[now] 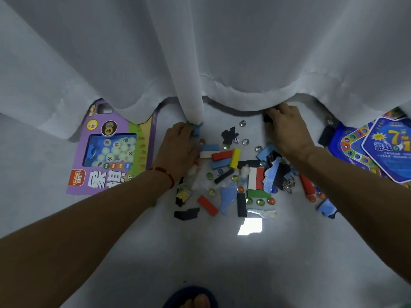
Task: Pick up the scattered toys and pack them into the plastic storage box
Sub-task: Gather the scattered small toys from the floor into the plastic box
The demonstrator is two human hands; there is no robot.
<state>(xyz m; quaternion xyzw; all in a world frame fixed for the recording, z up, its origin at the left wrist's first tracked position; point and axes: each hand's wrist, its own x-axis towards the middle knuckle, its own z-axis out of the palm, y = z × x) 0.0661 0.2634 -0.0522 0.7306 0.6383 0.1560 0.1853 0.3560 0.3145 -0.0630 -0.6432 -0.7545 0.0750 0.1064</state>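
Left grip: my left hand [181,147] is down at the curtain hem, fingers curled round a small blue block [196,130] and pinching it.
Right grip: my right hand [287,130] is curled over something small and dark [266,118] at the curtain edge; I judge that it holds it, though the piece is mostly hidden.
Toys: the scattered pile [235,174] lies on the floor between my two arms: coloured blocks, glass beads, a die, torn puzzle pieces, a metal ring puzzle.
Storage box: I see no plastic box from here, so I cannot say where the toys must go.
Nearby: a purple chess game pack [106,152] lies to the left, blue board game sheets [382,150] to the right, both partly under the white curtain [200,52].
Step in hand: I judge I am clearing the pieces nearest the curtain first.
How to do it well: lift each piece clear of the hem, check under the cloth for strays, and gather the beads by cupping, since they will likely roll.
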